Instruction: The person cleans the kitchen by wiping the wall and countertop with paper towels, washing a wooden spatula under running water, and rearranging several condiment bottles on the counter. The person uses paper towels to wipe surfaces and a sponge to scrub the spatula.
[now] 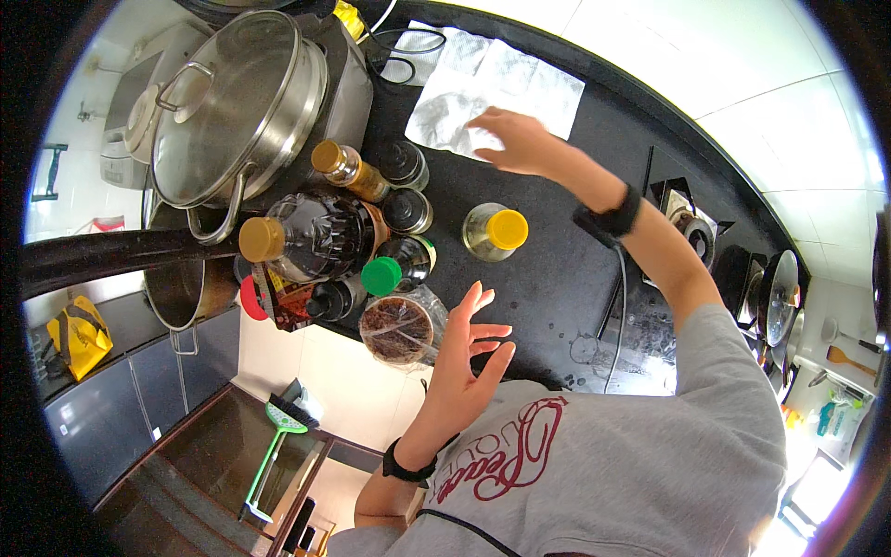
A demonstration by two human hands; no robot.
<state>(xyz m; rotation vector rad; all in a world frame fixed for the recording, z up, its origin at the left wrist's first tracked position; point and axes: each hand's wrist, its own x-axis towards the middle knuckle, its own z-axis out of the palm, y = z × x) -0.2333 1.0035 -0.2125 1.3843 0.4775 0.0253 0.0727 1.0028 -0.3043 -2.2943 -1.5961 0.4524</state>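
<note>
My left hand [463,362] is open, fingers spread, just beside a round container of dark brown contents wrapped in clear plastic [397,329]; whether they touch I cannot tell. Open and slightly blurred, my right hand [515,143] hovers at the lower edge of a crumpled white cloth or paper towel [539,90]; contact is unclear. Between the hands stands a glass jar with a yellow lid [507,230]. To its left are a green-capped bottle [383,275], two black-lidded jars [407,211], a narrow jar with an orange-yellow lid [351,170] and a large dark bottle [320,237].
A glass-lidded steel pot [237,111] stands at the upper left, with black cable loops [411,52] near the cloth. A white cable [619,313] crosses the black counter [543,292]. Gas burners [696,233] and a lidded pan [779,296] are at the right.
</note>
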